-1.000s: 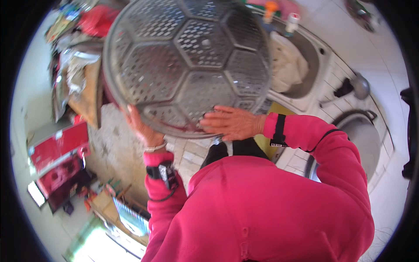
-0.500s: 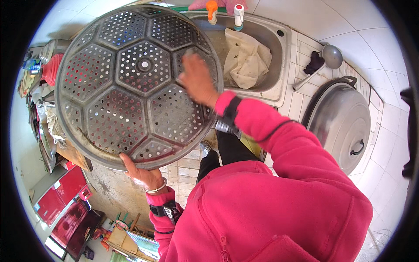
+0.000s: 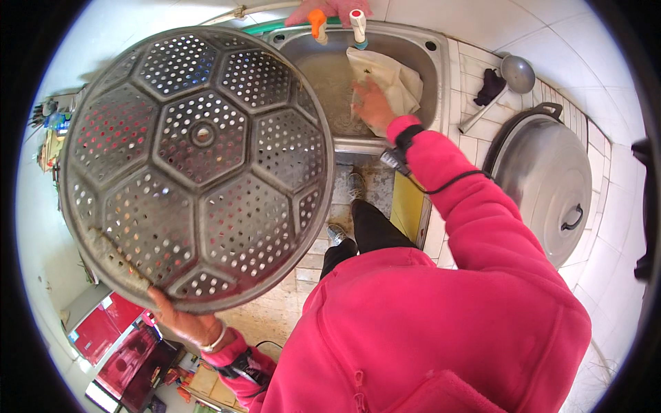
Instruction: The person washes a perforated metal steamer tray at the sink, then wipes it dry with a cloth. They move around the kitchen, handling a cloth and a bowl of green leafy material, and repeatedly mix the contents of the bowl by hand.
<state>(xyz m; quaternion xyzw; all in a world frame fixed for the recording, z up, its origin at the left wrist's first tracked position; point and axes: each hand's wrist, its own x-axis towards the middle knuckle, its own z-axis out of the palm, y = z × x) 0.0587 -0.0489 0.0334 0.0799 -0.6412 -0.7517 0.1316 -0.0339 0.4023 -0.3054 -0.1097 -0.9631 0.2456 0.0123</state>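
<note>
A large round steamer rack (image 3: 200, 165), grey metal with a pattern of holes, is held up at the left by my left hand (image 3: 184, 323). The hand grips its near rim; the fingers behind the rack are hidden. Over the metal sink (image 3: 446, 89), my right hand (image 3: 374, 107) reaches down with its fingers apart, at the left edge of a cream cloth (image 3: 392, 76). Whether the fingertips touch the cloth is hard to see. Cloudy water (image 3: 323, 79) lies in the basin beside it.
An orange-handled tap (image 3: 317, 24) and a white tap (image 3: 358, 26) stand behind the sink. To the right, a ladle (image 3: 516, 74), a dark cloth (image 3: 489, 87) and a big lidded pot (image 3: 547, 186) rest on the tiled counter. A yellow panel (image 3: 407, 206) shows below the sink.
My right hand has left the rack's surface and moved right, over the sink to the cloth. The rack has shifted left and nearer with my left hand still on its rim.
</note>
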